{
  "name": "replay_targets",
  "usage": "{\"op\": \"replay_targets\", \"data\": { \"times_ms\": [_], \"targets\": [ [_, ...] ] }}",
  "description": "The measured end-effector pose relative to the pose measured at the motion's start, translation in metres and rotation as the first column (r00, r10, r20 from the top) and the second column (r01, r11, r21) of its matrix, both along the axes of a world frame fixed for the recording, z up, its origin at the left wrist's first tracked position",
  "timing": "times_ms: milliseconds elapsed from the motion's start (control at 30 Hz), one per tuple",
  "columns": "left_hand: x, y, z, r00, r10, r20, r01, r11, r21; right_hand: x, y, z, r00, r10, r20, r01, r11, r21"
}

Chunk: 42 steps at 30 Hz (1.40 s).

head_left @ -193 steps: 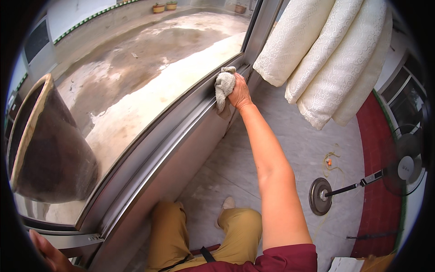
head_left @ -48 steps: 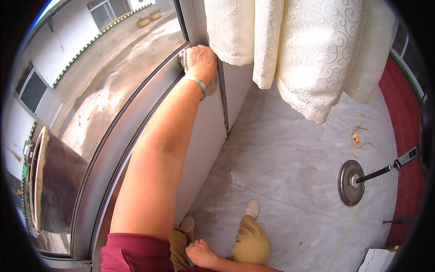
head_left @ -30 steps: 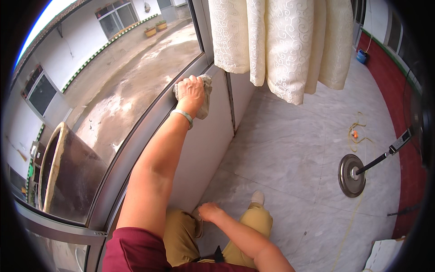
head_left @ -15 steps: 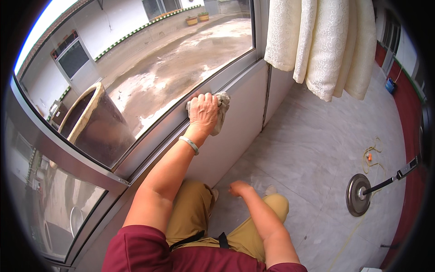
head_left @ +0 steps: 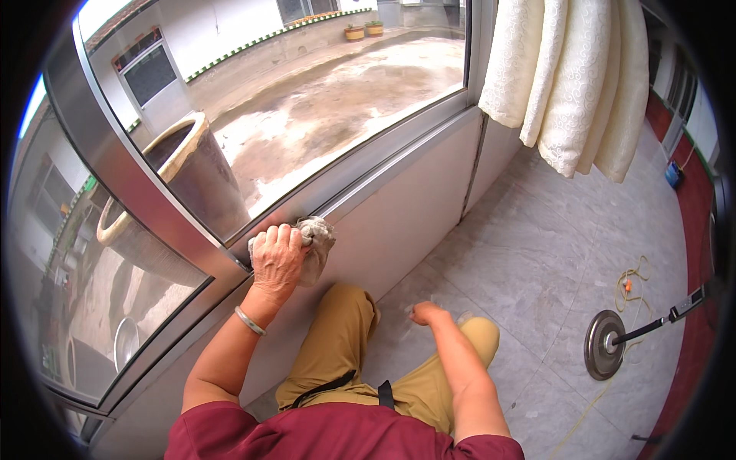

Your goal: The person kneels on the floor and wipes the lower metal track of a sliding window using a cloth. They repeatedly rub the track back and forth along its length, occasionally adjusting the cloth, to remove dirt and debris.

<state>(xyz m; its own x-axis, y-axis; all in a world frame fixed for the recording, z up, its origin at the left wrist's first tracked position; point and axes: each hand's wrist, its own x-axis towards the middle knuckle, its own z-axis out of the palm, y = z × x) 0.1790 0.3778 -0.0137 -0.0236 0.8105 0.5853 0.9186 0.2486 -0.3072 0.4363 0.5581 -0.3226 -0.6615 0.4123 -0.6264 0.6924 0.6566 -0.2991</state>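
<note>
One-handed, grips a crumpled grey cloth (head_left: 317, 249) in the bent fingers (head_left: 284, 233) of the left hand (head_left: 277, 257), against the window frame (head_left: 383, 157). Holds the right hand (head_left: 428, 313) curled near the right knee (head_left: 481, 339), contents unclear.

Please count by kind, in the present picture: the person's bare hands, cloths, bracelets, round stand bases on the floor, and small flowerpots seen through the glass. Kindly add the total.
Hands: 2 (left hand, right hand)
Cloth: 1
Bracelet: 1
Round stand base: 1
Small flowerpots: 2 (left pot, right pot)
Total: 7
</note>
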Motion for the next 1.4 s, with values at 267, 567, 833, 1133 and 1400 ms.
{"op": "replay_targets", "data": {
  "times_ms": [267, 567, 833, 1133, 1400],
  "targets": [
    [-0.006, -0.042, 0.003, 0.997, 0.050, -0.054, -0.056, 0.991, -0.125, 0.015, -0.008, 0.001, 0.998, -0.044, 0.038, 0.044, 0.999, -0.002],
    [-0.006, -0.028, 0.008, 0.995, 0.069, -0.070, -0.083, 0.973, -0.215, 0.014, -0.019, 0.016, 0.998, -0.022, 0.054, 0.020, 0.999, 0.026],
    [0.003, 0.034, 0.002, 0.992, 0.064, -0.113, -0.084, 0.978, -0.190, -0.020, -0.045, 0.047, 0.994, 0.076, -0.072, -0.074, 0.997, 0.033],
    [0.020, 0.145, -0.006, 0.990, 0.026, -0.140, -0.054, 0.979, -0.197, -0.029, -0.050, 0.034, 0.988, 0.146, -0.040, -0.145, 0.989, 0.025],
    [0.038, 0.229, -0.005, 0.991, -0.030, -0.131, 0.005, 0.981, -0.193, -0.029, -0.060, 0.044, 0.979, 0.183, -0.086, -0.180, 0.983, 0.040]
  ]
}}
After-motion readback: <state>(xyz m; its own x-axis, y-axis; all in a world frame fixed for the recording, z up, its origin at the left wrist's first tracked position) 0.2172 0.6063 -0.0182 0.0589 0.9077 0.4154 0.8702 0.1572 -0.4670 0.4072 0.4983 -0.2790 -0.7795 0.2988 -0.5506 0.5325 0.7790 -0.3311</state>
